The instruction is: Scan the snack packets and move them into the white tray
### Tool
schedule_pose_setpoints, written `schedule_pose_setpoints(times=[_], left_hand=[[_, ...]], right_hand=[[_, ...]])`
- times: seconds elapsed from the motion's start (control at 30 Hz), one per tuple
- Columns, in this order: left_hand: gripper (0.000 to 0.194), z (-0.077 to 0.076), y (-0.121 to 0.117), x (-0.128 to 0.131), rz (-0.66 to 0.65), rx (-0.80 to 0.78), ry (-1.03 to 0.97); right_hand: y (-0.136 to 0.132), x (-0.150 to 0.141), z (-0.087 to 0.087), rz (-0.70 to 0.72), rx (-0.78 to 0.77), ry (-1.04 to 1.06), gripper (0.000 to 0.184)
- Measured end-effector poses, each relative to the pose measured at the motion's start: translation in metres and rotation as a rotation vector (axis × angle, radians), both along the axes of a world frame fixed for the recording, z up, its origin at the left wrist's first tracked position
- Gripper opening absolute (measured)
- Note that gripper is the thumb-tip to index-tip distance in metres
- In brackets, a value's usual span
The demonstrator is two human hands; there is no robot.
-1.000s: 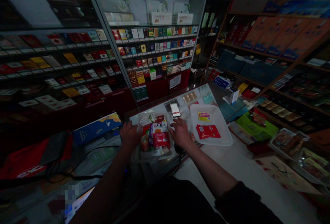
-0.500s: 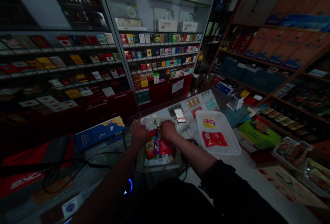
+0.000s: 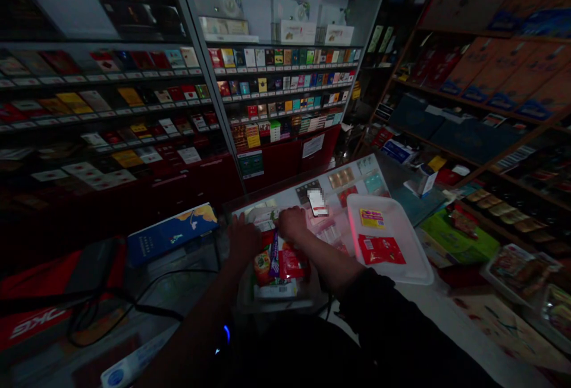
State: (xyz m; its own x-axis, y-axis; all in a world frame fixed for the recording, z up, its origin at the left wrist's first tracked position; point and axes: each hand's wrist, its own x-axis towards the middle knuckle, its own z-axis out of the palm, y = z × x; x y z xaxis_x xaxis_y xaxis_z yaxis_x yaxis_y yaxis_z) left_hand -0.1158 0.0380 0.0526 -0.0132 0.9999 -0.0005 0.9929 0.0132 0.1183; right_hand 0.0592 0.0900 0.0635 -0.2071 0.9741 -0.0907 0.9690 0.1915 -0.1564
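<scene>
A clear plastic tub [image 3: 279,306] filled with packaged snacks stands on the glass counter in front of me. My left hand [image 3: 243,239] lies over its left far corner, fingers apart and in shadow. At the tub's far right side, my right hand [image 3: 292,225] is closed, its fingers curled down. What they hold, if anything, is hidden. Between my hands is a whitish packet [image 3: 264,219]. Nearer me in the tub are a purple wrapper [image 3: 274,255], a red packet [image 3: 292,264], an orange-and-green packet [image 3: 262,267] and a white-and-green packet [image 3: 277,290].
To the right sits a white tray [image 3: 413,257] with a yellow packet [image 3: 372,218] and a red packet [image 3: 381,250]. A blue box [image 3: 172,234] and black cables [image 3: 147,284] lie to the left. Shelves of small boxes [image 3: 285,83] rise behind the counter.
The view has shifted slightly, moving the tray rightward in the picture. My left hand's fingers look less spread. Reddish light now falls on the white tray. My right hand stays at the tub.
</scene>
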Motion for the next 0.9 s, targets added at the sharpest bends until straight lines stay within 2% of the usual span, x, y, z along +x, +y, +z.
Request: schedule_pose_setpoints(times=[0.13, 0.27, 0.37, 0.53, 0.73, 0.9], left_hand=[[0.043, -0.002, 0.000, -0.003, 0.035, 0.041, -0.008], [0.045, -0.004, 0.003, -0.003, 0.016, 0.073, -0.007], [0.051, -0.003, 0.013, -0.003, -0.085, 0.067, -0.006], [0.063, 0.006, 0.043, 0.003, -0.260, -0.057, 0.016], [0.038, 0.016, 0.069, 0.017, -0.328, -0.073, 0.087], [0.033, 0.012, 0.071, 0.026, -0.309, -0.086, 0.112]], right_hand=[[-0.001, 0.001, -0.003, -0.008, -0.019, -0.003, 0.035], [-0.003, 0.002, -0.008, -0.085, -0.055, 0.015, 0.034], [-0.003, 0.003, -0.013, -0.102, -0.072, 0.035, 0.037], [0.001, 0.003, -0.018, -0.104, -0.140, 0.057, 0.040], [-0.003, 0.000, -0.014, -0.102, -0.130, 0.057, 0.037], [-0.009, -0.002, -0.005, -0.092, -0.112, 0.060, 0.036]])
